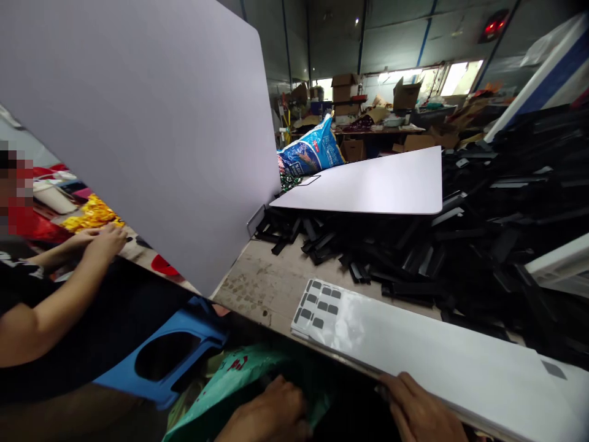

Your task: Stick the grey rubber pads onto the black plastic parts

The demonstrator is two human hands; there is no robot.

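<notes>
My left hand (271, 412) is low in the frame, below the table edge, with its fingers curled into a crumpled green plastic bag (230, 374). My right hand (421, 411) lies against the near edge of a long stack of white sheets (442, 356) on the table. Its fingertips touch that edge, and the rest of its fingers are hidden. The left end of the stack carries a card of small grey squares (319, 301).
A big pale panel (151, 123) stands tilted at the left; a second one (372, 184) lies on a heap of black plastic strips (460, 252). A blue stool (170, 356) is below. A co-worker's hands (99, 239) work at the left. A blue sack (310, 152) and cardboard boxes stand behind.
</notes>
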